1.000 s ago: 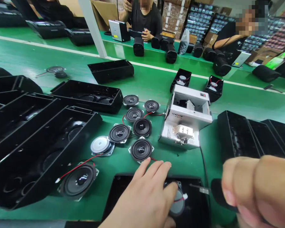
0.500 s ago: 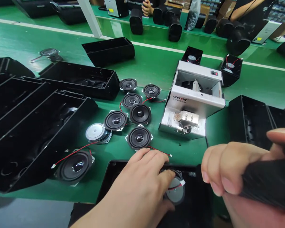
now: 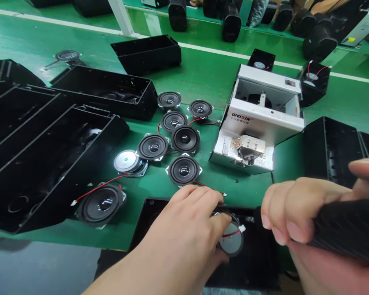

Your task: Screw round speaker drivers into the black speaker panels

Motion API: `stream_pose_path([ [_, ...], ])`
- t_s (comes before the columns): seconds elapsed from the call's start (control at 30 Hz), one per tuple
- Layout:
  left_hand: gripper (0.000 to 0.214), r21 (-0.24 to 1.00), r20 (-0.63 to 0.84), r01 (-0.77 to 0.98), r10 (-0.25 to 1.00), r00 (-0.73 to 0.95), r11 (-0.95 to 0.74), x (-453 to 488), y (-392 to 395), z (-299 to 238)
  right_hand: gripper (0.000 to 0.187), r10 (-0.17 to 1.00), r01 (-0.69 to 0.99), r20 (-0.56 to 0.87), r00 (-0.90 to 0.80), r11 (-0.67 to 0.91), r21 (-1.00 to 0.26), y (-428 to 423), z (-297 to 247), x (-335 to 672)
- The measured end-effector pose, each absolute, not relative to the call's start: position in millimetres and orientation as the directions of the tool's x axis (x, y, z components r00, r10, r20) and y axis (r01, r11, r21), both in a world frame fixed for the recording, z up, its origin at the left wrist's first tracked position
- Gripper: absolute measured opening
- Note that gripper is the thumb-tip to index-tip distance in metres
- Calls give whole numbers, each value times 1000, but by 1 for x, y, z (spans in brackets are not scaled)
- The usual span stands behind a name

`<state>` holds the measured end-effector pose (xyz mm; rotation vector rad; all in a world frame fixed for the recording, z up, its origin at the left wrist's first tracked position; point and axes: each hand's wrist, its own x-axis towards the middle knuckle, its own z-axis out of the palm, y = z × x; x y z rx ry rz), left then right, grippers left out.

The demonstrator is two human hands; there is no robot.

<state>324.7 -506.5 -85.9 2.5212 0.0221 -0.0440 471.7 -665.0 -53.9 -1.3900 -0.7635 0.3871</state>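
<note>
While left hand (image 3: 184, 233) grips a speaker (image 3: 233, 244), right hand (image 3: 295, 213) clasps a black handle (image 3: 341, 233) — box (image 3: 264, 129) reads WEIXIN.

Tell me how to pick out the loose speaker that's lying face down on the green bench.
Start at the white WEIXIN machine; left of it lies a cluster of small round speakers. The face-down speaker sits at the cluster's left edge, beside the long black housings. It alone shows a shiny silver back, while its neighbours show black cones.
</note>
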Motion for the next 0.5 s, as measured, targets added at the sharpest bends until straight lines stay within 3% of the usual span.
stream_pose_path([
  [0.1, 37, 576, -19, 16, 7, 1000, -817, 324, -507, -85, 19, 571, 162, 310, 760, 296, -941, -664, -57, 464],
  [0.23, 34, 572, -52, 39, 11, 999, -820, 325, -507, -79, 20, 692, 83, 299, 657, 328, -941, -670, -57, 468],
  [0.37, 31, 570, -89, 56, 6, 996, -820, 325, -506, -76, 27, 796, 130, 275, 540, 244, -961, -679, -55, 482],
  [0.5, 32, 574, -75, 44, 2, 997, -818, 325, -505, -74, 22, 778, 96, 279, 563, 273, -957, -673, -53, 482],
])
